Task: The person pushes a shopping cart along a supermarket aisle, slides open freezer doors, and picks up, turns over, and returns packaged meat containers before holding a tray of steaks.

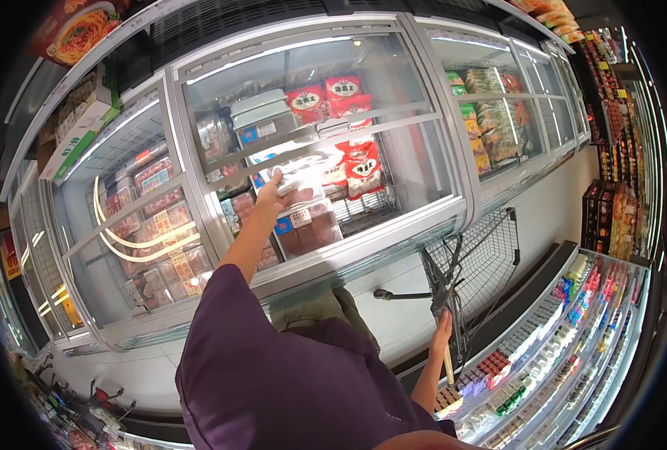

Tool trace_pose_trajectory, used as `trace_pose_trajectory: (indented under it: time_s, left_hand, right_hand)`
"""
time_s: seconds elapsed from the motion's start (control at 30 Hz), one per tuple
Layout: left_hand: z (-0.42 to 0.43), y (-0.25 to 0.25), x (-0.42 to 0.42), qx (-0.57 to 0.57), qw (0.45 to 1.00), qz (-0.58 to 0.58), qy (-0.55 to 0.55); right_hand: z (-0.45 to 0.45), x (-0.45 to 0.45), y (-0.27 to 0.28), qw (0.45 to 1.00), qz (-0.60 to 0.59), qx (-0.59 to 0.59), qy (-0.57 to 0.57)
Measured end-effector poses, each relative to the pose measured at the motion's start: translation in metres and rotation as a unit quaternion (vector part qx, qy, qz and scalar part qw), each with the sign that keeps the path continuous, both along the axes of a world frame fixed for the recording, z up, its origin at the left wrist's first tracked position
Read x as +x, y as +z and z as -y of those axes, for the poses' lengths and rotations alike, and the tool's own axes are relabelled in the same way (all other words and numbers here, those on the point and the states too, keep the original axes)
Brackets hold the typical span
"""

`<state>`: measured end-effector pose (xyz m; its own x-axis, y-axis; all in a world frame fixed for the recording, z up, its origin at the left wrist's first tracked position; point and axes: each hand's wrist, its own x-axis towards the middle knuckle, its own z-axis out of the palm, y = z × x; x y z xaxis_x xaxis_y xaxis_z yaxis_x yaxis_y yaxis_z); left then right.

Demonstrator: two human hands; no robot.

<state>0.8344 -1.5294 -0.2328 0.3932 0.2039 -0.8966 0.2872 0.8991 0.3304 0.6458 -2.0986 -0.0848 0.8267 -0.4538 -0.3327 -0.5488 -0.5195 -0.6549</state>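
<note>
Clear plastic, whitish with reflected light, makes the pack (300, 178) which lies inside the freezer (356, 252), in its middle section. The left hand (272, 193) reaches in from the front edge and touches this pack at its left side; whether the fingers are clamped on it or only rest there, I cannot tell (the glare is strong at this place). Just in front lies a tray of brownish food (308, 234) with a label on top. Behind and to the left stand stacked trays (260, 114), and to the right are red-and-white bags (362, 169), near a wire rack (372, 214). Glass panels (303, 71) in metal frames are above the rear part.

In the left section, meat packs (170, 232) show through the glass; in the right one, green and yellow packages (492, 124).

Well apart from the freezer goods, the right hand (442, 330) is closed around the handle (439, 304) of a wire shopping cart (491, 247). Beside this cart, a shelf (532, 356) carries rows of small colourful goods.
</note>
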Motion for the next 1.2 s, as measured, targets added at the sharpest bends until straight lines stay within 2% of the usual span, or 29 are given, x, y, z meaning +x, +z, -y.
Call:
trace_pose_trajectory:
  time_s: [0.03,0.13,0.2,0.27,0.4,0.53,0.67,0.73,0.8,0.87,0.93,0.97,1.07,1.17,1.2]
  left_hand:
    - [0.006,0.004,-0.013,-0.026,0.999,0.03,-0.008]
    - [0.028,0.031,-0.042,-0.016,0.998,0.025,-0.061]
    - [0.039,0.04,-0.056,-0.013,0.995,0.043,-0.086]
    - [0.047,0.07,-0.064,-0.015,0.991,0.056,-0.118]
    - [0.073,0.108,-0.081,0.017,0.983,0.127,-0.131]
    - [0.106,0.172,-0.102,0.063,0.966,0.173,-0.182]
    - [0.142,0.231,-0.109,0.083,0.922,0.31,-0.216]
    - [0.158,0.268,-0.11,0.071,0.905,0.345,-0.238]
    - [0.178,0.308,-0.107,0.078,0.893,0.371,-0.244]
    - [0.189,0.334,-0.105,0.085,0.864,0.413,-0.276]
    - [0.201,0.363,-0.103,0.087,0.821,0.477,-0.302]
    - [0.21,0.388,-0.106,0.091,0.83,0.454,-0.31]
    - [0.223,0.433,-0.117,0.13,0.803,0.475,-0.336]
    - [0.235,0.455,-0.13,0.226,0.768,0.503,-0.326]
    - [0.237,0.459,-0.135,0.226,0.766,0.505,-0.328]
  right_hand:
    - [0.004,0.001,0.001,0.999,0.003,0.036,0.005]
    - [0.008,0.0,0.006,0.999,0.029,-0.036,0.027]
    - [0.015,-0.003,0.008,0.997,0.063,-0.04,0.013]
    - [0.019,-0.007,0.011,0.993,0.112,-0.044,0.006]
    - [-0.004,-0.005,0.054,0.984,0.174,-0.027,-0.032]
    - [-0.023,-0.012,0.077,0.97,0.232,0.034,-0.057]
    - [-0.064,-0.009,0.122,0.954,0.233,0.178,-0.066]
    - [-0.088,-0.003,0.156,0.927,0.23,0.291,-0.052]
    - [-0.107,0.008,0.197,0.878,0.243,0.412,-0.032]
    - [-0.118,0.018,0.234,0.801,0.27,0.534,-0.004]
    - [-0.106,0.017,0.242,0.766,0.279,0.579,0.014]
    - [-0.099,0.015,0.247,0.749,0.283,0.598,0.026]
    - [-0.11,0.011,0.288,0.808,0.371,0.457,0.018]
    - [-0.109,-0.003,0.307,0.795,0.401,0.454,0.008]
    - [-0.107,-0.008,0.31,0.786,0.41,0.461,0.007]
